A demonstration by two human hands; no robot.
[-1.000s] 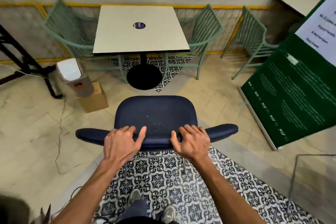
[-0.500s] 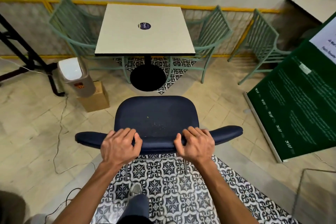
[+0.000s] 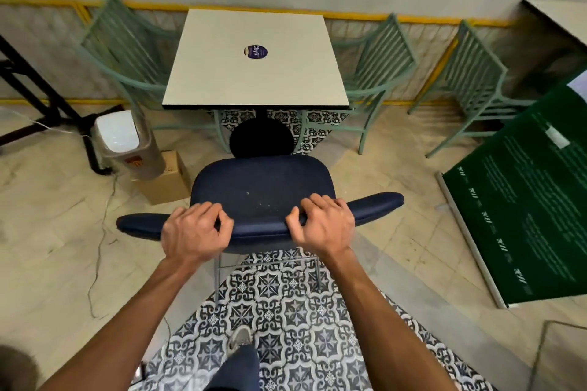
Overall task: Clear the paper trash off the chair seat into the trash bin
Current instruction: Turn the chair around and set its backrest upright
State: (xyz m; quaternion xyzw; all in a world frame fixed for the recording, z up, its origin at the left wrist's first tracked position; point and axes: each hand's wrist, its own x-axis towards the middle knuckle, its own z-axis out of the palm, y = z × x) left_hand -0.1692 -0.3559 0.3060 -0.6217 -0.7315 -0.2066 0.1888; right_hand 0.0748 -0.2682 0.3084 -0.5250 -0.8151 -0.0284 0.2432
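Note:
A dark blue padded chair (image 3: pixel 263 182) stands in front of me, seen from behind its backrest. Only a few tiny pale specks lie on its seat. My left hand (image 3: pixel 193 233) grips the top of the backrest left of centre, fingers curled over it. My right hand (image 3: pixel 324 225) grips the same edge right of centre. The trash bin (image 3: pixel 127 144), grey with a white swing lid, stands on the floor to the far left of the chair.
A cardboard box (image 3: pixel 168 181) sits beside the bin. Beyond the chair is a square cream table (image 3: pixel 254 73) on a black round base, flanked by green metal chairs (image 3: pixel 378 73). A green sign board (image 3: pixel 524 200) leans at right. A cable (image 3: pixel 98 241) trails on the floor at left.
Both hands have curled tighter over the backrest. The chair has moved closer to the table.

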